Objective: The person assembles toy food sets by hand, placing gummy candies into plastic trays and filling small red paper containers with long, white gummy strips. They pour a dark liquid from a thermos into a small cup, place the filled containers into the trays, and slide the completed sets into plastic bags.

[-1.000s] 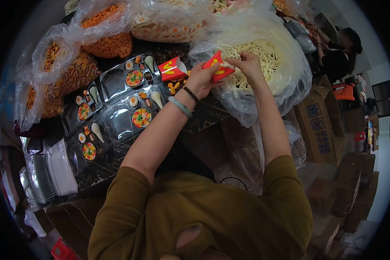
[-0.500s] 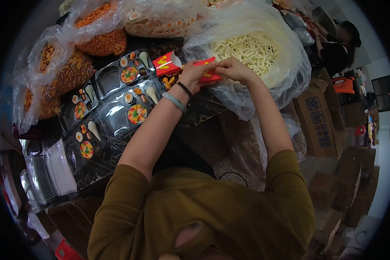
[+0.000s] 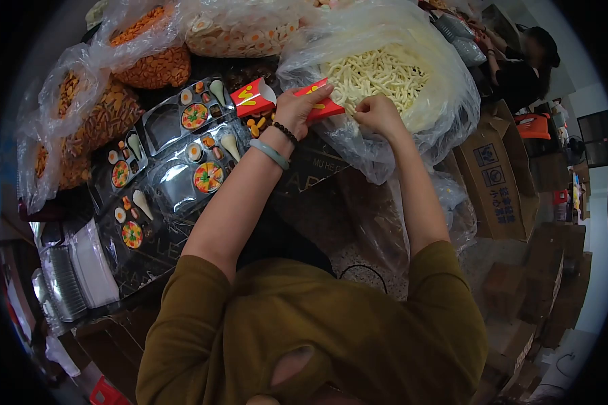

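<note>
My left hand (image 3: 296,112) is closed around a red French fry carton (image 3: 327,108) with a yellow mark, its end turned toward the right. Beside it, my right hand (image 3: 380,116) hovers over the near edge of a large clear bag (image 3: 446,111) full of pale, fry-shaped pieces (image 3: 378,77). The right fingers are curled together, and whatever they hold is hidden. A second red fry carton (image 3: 253,98) lies left of my left hand. Small yellow and brown pieces (image 3: 258,125) sit just below that carton.
Clear trays (image 3: 172,177) and small toy foods, including pizzas (image 3: 208,177), lie on the dark table. Bags of orange-brown pieces (image 3: 162,67) and egg-like pieces (image 3: 243,37) line the back. A cardboard box (image 3: 496,175) stands right; another person (image 3: 520,74) is beyond.
My right hand has moved right and slightly down, away from the carton to the bag's near edge. My left hand keeps hold of the carton. The view has shifted slightly.
</note>
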A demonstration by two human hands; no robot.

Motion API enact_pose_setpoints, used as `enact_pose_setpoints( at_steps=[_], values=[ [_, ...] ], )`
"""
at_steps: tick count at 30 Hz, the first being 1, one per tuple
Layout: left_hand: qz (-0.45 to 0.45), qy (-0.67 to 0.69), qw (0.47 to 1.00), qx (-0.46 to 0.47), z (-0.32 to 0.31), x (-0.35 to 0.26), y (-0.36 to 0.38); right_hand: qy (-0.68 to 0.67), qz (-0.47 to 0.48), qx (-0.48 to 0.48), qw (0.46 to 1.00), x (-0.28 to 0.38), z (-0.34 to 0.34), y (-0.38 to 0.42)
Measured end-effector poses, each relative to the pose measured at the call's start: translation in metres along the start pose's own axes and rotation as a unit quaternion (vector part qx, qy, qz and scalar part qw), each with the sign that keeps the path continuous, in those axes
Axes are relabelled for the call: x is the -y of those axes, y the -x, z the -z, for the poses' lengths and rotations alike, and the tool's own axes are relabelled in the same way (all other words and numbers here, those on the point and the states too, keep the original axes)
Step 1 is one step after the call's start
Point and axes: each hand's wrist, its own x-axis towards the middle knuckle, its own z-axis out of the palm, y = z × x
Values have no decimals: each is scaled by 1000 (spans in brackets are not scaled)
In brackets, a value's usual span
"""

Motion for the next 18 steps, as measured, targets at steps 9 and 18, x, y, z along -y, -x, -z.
enact_pose_setpoints(
  at_steps=[9,18],
  values=[
    [30,13,998,47,0,5,-5,-393,-73,24,916,34,12,-7],
    [4,65,995,82,9,-2,-7,-402,31,175,898,61,23,-8]
  ],
)
